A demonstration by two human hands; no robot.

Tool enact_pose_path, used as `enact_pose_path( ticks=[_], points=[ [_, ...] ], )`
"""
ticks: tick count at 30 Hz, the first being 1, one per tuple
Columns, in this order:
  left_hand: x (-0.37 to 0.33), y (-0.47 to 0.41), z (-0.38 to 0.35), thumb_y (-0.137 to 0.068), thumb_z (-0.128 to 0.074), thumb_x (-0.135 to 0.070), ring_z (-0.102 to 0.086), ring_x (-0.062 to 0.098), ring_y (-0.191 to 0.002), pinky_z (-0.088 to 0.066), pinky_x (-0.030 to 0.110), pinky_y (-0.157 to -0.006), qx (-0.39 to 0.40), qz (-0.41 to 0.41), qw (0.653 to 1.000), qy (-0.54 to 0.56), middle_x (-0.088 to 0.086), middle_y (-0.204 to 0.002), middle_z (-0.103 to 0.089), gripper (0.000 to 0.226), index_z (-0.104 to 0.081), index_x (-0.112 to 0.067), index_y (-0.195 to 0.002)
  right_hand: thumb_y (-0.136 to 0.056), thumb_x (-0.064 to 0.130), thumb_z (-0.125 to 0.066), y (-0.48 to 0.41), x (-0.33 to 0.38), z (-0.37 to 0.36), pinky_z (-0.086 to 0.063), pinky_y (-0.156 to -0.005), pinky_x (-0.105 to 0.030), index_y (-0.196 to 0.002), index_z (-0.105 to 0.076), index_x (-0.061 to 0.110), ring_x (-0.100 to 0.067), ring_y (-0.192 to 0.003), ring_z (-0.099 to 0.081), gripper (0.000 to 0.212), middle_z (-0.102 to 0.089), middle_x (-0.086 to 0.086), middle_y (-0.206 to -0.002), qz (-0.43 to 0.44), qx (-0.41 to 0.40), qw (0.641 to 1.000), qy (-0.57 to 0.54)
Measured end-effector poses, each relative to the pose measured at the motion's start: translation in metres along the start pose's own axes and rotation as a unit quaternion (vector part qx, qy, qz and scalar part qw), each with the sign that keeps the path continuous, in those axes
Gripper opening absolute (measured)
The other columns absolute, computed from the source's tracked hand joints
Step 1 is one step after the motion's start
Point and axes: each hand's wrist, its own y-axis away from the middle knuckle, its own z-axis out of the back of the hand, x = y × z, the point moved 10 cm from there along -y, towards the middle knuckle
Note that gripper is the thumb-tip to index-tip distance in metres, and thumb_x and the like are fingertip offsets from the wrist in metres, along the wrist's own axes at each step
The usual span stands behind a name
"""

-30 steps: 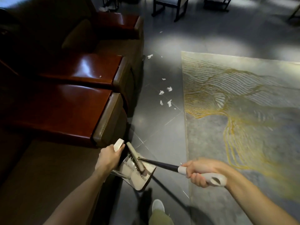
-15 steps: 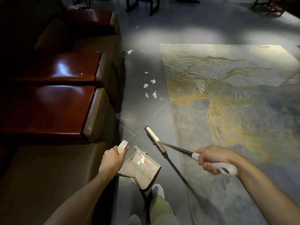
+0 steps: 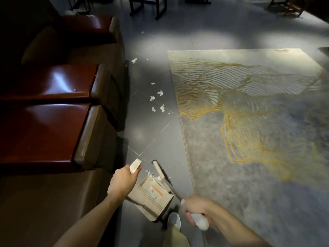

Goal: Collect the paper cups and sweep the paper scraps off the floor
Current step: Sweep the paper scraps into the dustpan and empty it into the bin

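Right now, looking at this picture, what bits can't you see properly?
Head view:
- Label on the dustpan: too small to read.
- Chairs: cut off by the top edge.
- Under the red seats: hidden by them, and dark.
- Rug: its right side is blurred and runs off the edge.
- Paper cups: none shows anywhere.

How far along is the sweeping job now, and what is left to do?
Done: some scraps lie in the dustpan. In hand: the left hand grips the dustpan handle, the right hand grips the brush. Left: a cluster of scraps on the floor beside the rug, and a lone scrap farther ahead. No paper cups are in view.
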Motion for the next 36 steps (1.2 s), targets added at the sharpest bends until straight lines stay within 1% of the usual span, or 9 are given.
enact_pose_path(
  ticks=[6, 9, 13, 15, 17, 23, 29, 33, 36],
  points=[
    [-0.034, -0.034, 0.013, -0.092, -0.046, -0.054, -0.056, 0.008, -0.060, -0.033, 0.017, -0.046, -0.033, -0.002, 0.999, -0.030, -0.006, -0.071, -0.057, 0.035, -0.054, -0.020, -0.087, -0.091, -0.006, -0.032, 0.030, 0.050, 0.070, -0.027, -0.027, -0.010, -0.083, -0.044, 0.015, -0.003, -0.027, -0.034, 0.026, -0.037, -0.001, -0.045, -0.025, 0.078, 0.986, -0.148],
    [-0.049, -0.054, 0.029, -0.093, -0.047, -0.051, -0.054, 0.009, -0.060, -0.033, 0.020, -0.048, -0.062, 0.006, 0.998, -0.023, -0.002, -0.071, -0.057, 0.036, -0.054, -0.016, -0.088, -0.088, -0.008, -0.036, 0.046, 0.091, 0.099, -0.027, -0.029, -0.011, -0.122, -0.049, 0.016, -0.004, -0.029, -0.035, 0.044, -0.039, -0.001, -0.045, 0.027, 0.055, 0.992, -0.107],
    [-0.073, -0.086, 0.053, -0.095, -0.046, -0.048, -0.052, 0.010, -0.059, -0.032, 0.023, -0.050, -0.100, 0.006, 0.995, -0.013, 0.005, -0.075, -0.061, 0.040, -0.056, -0.010, -0.086, -0.086, -0.008, -0.037, 0.062, 0.146, 0.129, -0.029, -0.030, -0.011, -0.102, -0.047, 0.012, -0.005, -0.030, -0.036, 0.027, -0.039, 0.000, -0.049, 0.068, 0.048, 0.991, -0.107],
    [-0.085, -0.107, 0.065, -0.095, -0.046, -0.047, -0.051, 0.011, -0.059, -0.030, 0.022, -0.050, -0.123, 0.003, 0.992, -0.009, 0.006, -0.075, -0.061, 0.040, -0.055, -0.010, -0.083, -0.087, -0.007, -0.038, 0.062, 0.172, 0.148, -0.028, -0.030, -0.011, -0.111, -0.054, 0.013, -0.005, -0.030, -0.036, 0.035, -0.039, 0.000, -0.048, 0.085, 0.025, 0.990, -0.106],
    [-0.094, -0.133, 0.076, -0.095, -0.047, -0.046, -0.050, 0.011, -0.058, -0.028, 0.019, -0.049, -0.141, 0.000, 0.990, 0.001, 0.004, -0.073, -0.059, 0.040, -0.054, -0.011, -0.079, -0.087, -0.008, -0.038, 0.057, 0.204, 0.168, -0.028, -0.030, -0.011, -0.137, -0.043, 0.002, -0.005, -0.030, -0.036, 0.052, -0.040, 0.000, -0.049, 0.103, 0.003, 0.988, -0.112],
    [-0.108, -0.213, 0.099, -0.094, -0.048, -0.047, -0.044, 0.005, -0.054, -0.026, 0.018, -0.049, -0.175, -0.004, 0.984, 0.021, -0.004, -0.067, -0.053, 0.035, -0.053, -0.017, -0.077, -0.089, -0.009, -0.032, 0.033, 0.295, 0.218, -0.026, -0.029, -0.009, -0.147, -0.024, 0.002, -0.005, -0.027, -0.033, 0.060, -0.035, 0.001, -0.044, 0.125, -0.026, 0.979, -0.159],
    [-0.121, -0.264, 0.119, -0.093, -0.048, -0.050, -0.055, 0.010, -0.059, -0.031, 0.021, -0.049, -0.178, 0.002, 0.983, 0.043, -0.003, -0.069, -0.060, 0.036, -0.059, -0.017, -0.081, -0.089, -0.008, -0.034, 0.001, 0.357, 0.245, -0.028, -0.030, -0.009, -0.136, -0.037, 0.012, -0.006, -0.028, -0.035, 0.051, -0.037, 0.000, -0.050, 0.130, -0.024, 0.978, -0.161],
    [-0.117, -0.262, 0.124, -0.094, -0.048, -0.049, -0.053, 0.010, -0.062, -0.033, 0.027, -0.054, -0.181, 0.032, 0.982, 0.052, 0.003, -0.074, -0.062, 0.037, -0.058, -0.016, -0.080, -0.087, -0.007, -0.035, -0.014, 0.374, 0.250, -0.029, -0.030, -0.010, -0.099, -0.050, 0.017, -0.005, -0.029, -0.036, 0.030, -0.037, -0.001, -0.053, 0.117, -0.012, 0.984, -0.134],
    [-0.105, -0.239, 0.124, -0.094, -0.047, -0.049, -0.053, 0.014, -0.063, -0.032, 0.030, -0.056, -0.178, 0.052, 0.981, 0.051, 0.003, -0.070, -0.059, 0.041, -0.052, -0.015, -0.072, -0.086, -0.007, -0.037, -0.019, 0.374, 0.245, -0.030, -0.030, -0.011, -0.092, -0.047, 0.012, -0.006, -0.029, -0.036, 0.023, -0.039, -0.002, -0.055, 0.107, 0.001, 0.989, -0.099]
  ],
)
